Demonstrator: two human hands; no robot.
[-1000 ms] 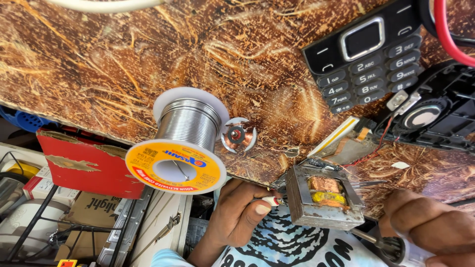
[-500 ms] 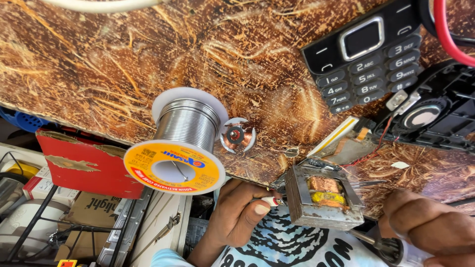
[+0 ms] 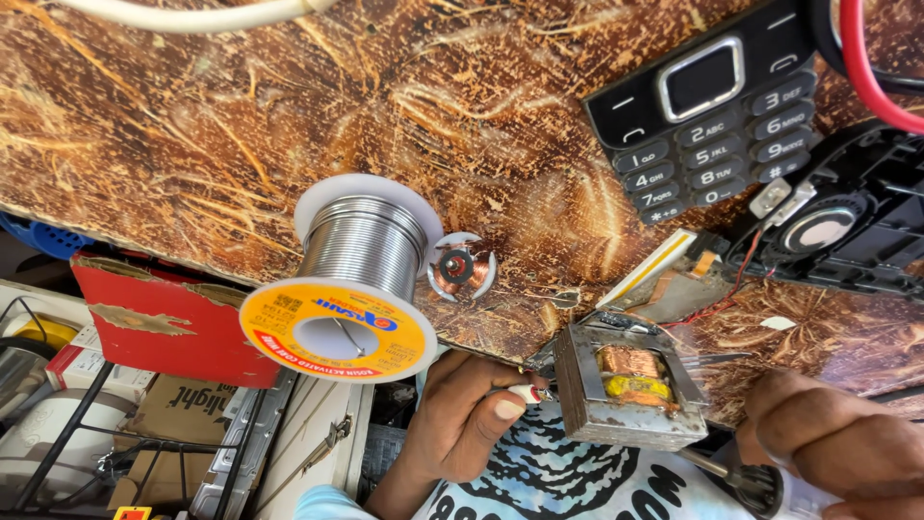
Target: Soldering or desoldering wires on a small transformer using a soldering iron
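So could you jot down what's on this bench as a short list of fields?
Surface: brown fibre-patterned table
Left hand: pinches a thin lead beside the transformer
Right hand: grips a tool handle
Centre: small metal-framed transformer with copper winding
Nearby: solder spool, small copper coil
Upper right: black keypad phone, opened phone shell with speaker

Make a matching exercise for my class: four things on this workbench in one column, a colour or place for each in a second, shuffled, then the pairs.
Things:
1. solder spool
2. phone keypad
3. transformer
4. small copper coil

Descriptions:
A. black, top right
B. between the left hand and right hand
C. yellow label on its end
D. just right of the spool

Pairs: 1-C, 2-A, 3-B, 4-D
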